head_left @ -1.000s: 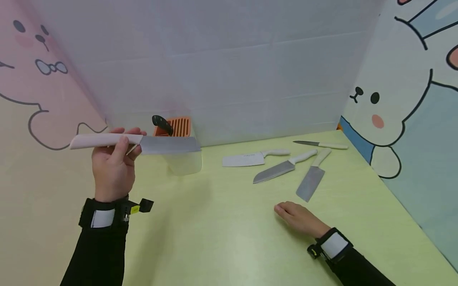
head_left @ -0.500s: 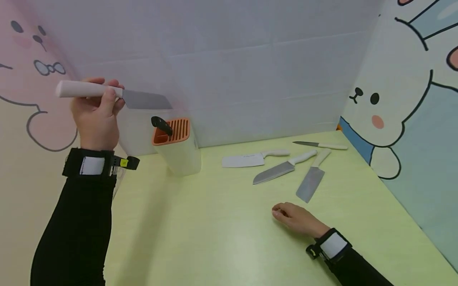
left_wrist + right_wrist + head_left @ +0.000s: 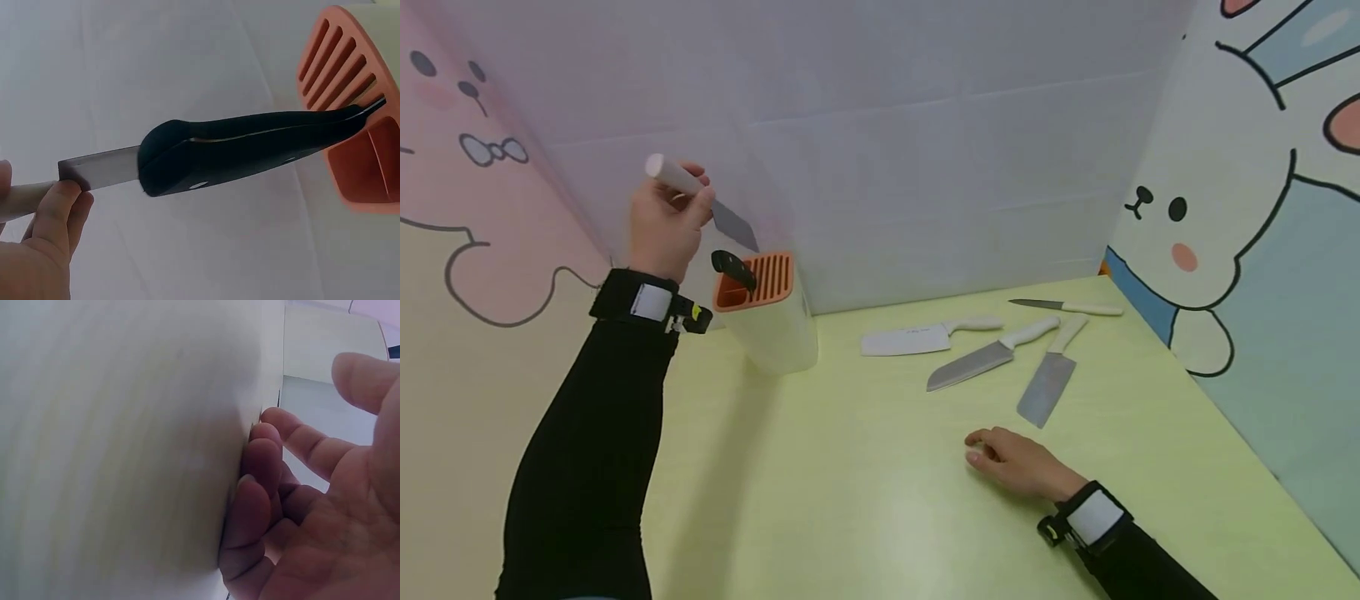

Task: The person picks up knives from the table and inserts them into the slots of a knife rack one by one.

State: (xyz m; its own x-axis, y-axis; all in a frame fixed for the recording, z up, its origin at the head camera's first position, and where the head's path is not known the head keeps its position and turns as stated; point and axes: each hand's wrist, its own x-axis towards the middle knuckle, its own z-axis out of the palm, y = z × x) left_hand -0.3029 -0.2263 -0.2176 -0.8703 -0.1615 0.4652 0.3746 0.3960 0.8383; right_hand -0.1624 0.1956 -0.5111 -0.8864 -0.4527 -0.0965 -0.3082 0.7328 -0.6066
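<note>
My left hand (image 3: 666, 229) grips the white handle of a knife (image 3: 674, 174) above and behind the knife block (image 3: 775, 333). Its blade slants down to the right, the tip near the block's orange slotted top (image 3: 772, 279). In the left wrist view the fingers (image 3: 53, 219) pinch the handle by the blade, and a black-handled knife (image 3: 250, 147) standing in the block covers part of that blade. My right hand (image 3: 1018, 462) rests on the table with loosely curled fingers and holds nothing; the right wrist view shows its fingers (image 3: 247, 531) against the tabletop.
A cleaver (image 3: 906, 341), a knife with a rounded tip (image 3: 972, 367), another broad-bladed knife (image 3: 1047, 390) and a small narrow knife (image 3: 1093, 309) lie on the pale green table (image 3: 850, 483), right of the block. A pale wall (image 3: 887, 167) stands behind.
My left hand lifted the knife from in front of the block, then moved right and tilted the blade downward toward the slotted top. The right hand has barely moved.
</note>
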